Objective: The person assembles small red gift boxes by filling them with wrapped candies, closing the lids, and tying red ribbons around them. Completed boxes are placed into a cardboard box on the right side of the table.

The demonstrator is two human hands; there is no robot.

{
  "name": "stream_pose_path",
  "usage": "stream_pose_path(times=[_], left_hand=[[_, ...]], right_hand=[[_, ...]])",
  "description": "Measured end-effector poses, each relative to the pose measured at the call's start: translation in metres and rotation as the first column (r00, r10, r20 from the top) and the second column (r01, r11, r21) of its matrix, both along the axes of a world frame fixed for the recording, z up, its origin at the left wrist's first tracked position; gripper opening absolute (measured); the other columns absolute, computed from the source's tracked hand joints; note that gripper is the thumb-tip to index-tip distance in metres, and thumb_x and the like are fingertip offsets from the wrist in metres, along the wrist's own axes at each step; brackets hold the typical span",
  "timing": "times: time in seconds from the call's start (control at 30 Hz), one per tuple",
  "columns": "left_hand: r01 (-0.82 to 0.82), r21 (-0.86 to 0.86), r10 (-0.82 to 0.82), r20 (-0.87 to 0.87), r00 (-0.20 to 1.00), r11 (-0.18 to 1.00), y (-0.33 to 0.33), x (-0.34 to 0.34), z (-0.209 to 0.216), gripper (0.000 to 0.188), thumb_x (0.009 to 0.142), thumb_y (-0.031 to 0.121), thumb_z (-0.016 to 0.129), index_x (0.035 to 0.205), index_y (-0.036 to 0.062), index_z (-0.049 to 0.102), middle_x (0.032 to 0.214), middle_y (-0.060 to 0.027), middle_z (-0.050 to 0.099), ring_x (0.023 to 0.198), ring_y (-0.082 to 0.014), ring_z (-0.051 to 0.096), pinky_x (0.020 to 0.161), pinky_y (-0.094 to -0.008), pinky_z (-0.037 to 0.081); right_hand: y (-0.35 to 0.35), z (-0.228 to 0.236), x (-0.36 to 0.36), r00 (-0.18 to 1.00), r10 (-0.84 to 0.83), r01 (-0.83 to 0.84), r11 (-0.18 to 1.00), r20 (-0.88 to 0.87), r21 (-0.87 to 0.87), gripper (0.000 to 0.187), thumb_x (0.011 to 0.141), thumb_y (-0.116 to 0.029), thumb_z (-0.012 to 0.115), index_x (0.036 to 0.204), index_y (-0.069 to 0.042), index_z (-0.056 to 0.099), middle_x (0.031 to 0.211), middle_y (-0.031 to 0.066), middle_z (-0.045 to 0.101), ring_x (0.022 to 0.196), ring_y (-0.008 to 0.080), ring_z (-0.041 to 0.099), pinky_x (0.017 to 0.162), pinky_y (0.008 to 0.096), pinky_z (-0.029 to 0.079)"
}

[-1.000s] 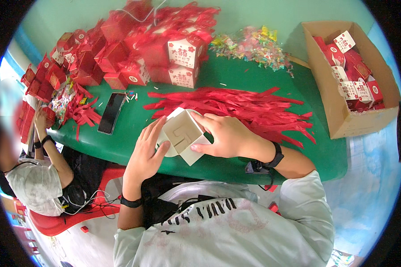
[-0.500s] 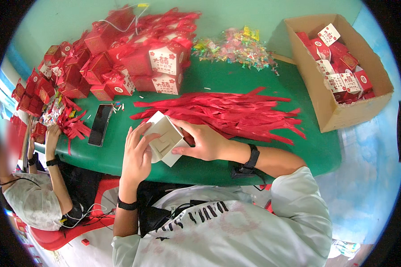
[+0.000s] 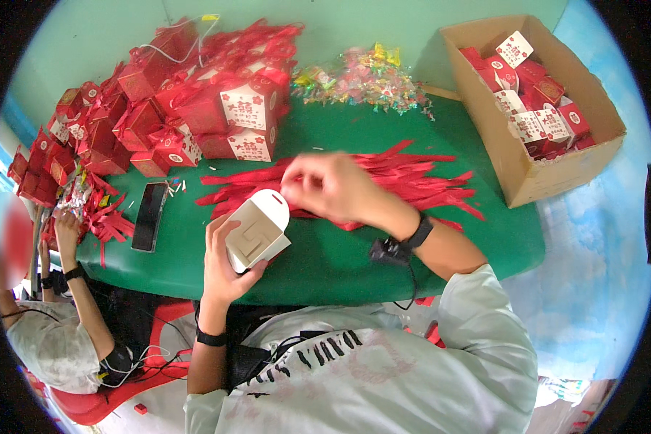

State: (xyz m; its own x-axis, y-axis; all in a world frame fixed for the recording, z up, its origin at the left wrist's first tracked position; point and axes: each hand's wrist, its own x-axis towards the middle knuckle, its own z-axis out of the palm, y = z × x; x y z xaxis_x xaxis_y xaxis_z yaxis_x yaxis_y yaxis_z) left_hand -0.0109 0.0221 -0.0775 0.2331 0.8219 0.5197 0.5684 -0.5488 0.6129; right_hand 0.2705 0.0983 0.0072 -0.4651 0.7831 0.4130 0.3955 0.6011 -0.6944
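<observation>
The left hand (image 3: 224,262) grips an open paper favour box (image 3: 254,233) by its side, fingers along the far wall and thumb on the near edge, holding it tilted above the front of the green table (image 3: 354,271). The box's pale inside and interlocked bottom face up, and a rounded, slotted flap (image 3: 272,208) stands toward the right hand (image 3: 317,189). That hand, blurred, is apart from the box with its fingers curled, over a spread of red ribbons (image 3: 419,184); whether it pinches anything cannot be told. A black phone (image 3: 149,217) lies to the left, below stacked red-and-white boxes (image 3: 246,108). Wrapped candies (image 3: 369,81) are heaped near the wall, and a cardboard carton (image 3: 557,177) at right holds more boxes.
</observation>
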Motion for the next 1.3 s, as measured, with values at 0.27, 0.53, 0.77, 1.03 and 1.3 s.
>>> stream_pose_path(times=[0.27, 0.53, 0.77, 1.03, 1.3], left_hand=[[0.032, 0.026, -0.032, 0.015, 0.999, 0.999, 0.000, 0.001, 0.005, 0.084, 0.069, 0.026, 0.088, 0.140, 0.0055, 0.048, 0.140, -0.0267, 0.054, 0.128, -0.0463, 0.056, 0.105, -0.0530, 0.049], [0.026, 0.019, -0.026, 0.047, 0.999, 0.999, -0.003, -0.003, -0.001, 0.084, 0.069, 0.027, 0.088, 0.140, 0.0041, 0.048, 0.140, -0.0278, 0.053, 0.127, -0.0476, 0.057, 0.106, -0.0537, 0.049], [0.034, -0.004, -0.034, 0.044, 0.998, 0.999, 0.000, -0.004, -0.003, 0.087, 0.070, 0.034, 0.085, 0.141, 0.0037, 0.045, 0.138, -0.0266, 0.051, 0.128, -0.0445, 0.055, 0.109, -0.0527, 0.045], [0.013, 0.035, -0.014, 0.002, 1.000, 0.999, -0.003, -0.004, -0.002, 0.088, 0.066, 0.027, 0.087, 0.141, 0.0050, 0.046, 0.138, -0.0294, 0.053, 0.126, -0.0478, 0.057, 0.105, -0.0540, 0.049], [0.023, 0.037, -0.022, -0.010, 1.000, 0.999, 0.001, -0.003, -0.002, 0.088, 0.065, 0.027, 0.087, 0.140, 0.0047, 0.046, 0.139, -0.0294, 0.053, 0.126, -0.0478, 0.057, 0.104, -0.0541, 0.048]], right_hand=[[0.151, -0.019, 0.238, 0.650, -0.745, 0.756, 0.655, -0.150, 0.019, 0.040, 0.100, -0.039, 0.068, 0.112, -0.002, 0.077, 0.106, 0.0161, 0.079, 0.098, 0.0259, 0.075, 0.089, 0.0386, 0.056], [0.165, -0.112, 0.336, 0.417, -0.841, 0.854, 0.492, 0.344, 0.168, 0.089, 0.092, -0.044, 0.073, 0.165, -0.010, 0.035, 0.169, 0.0254, 0.034, 0.156, 0.0425, 0.033, 0.128, 0.0490, 0.030], [0.172, -0.114, 0.333, 0.482, -0.738, 0.785, 0.603, 0.471, 0.141, 0.078, 0.099, -0.039, 0.064, 0.166, -0.013, 0.035, 0.172, 0.0204, 0.031, 0.158, 0.0380, 0.032, 0.129, 0.0430, 0.028], [0.180, -0.095, 0.320, 0.633, -0.650, 0.704, 0.709, 0.421, 0.037, 0.074, 0.097, -0.035, 0.069, 0.163, -0.013, 0.043, 0.168, 0.0205, 0.038, 0.148, 0.0379, 0.047, 0.122, 0.0422, 0.039], [0.192, -0.110, 0.326, 0.595, -0.728, 0.719, 0.672, 0.342, 0.179, 0.061, 0.093, -0.026, 0.075, 0.150, -0.010, 0.058, 0.152, 0.0202, 0.054, 0.127, 0.0368, 0.063, 0.111, 0.0443, 0.049]])
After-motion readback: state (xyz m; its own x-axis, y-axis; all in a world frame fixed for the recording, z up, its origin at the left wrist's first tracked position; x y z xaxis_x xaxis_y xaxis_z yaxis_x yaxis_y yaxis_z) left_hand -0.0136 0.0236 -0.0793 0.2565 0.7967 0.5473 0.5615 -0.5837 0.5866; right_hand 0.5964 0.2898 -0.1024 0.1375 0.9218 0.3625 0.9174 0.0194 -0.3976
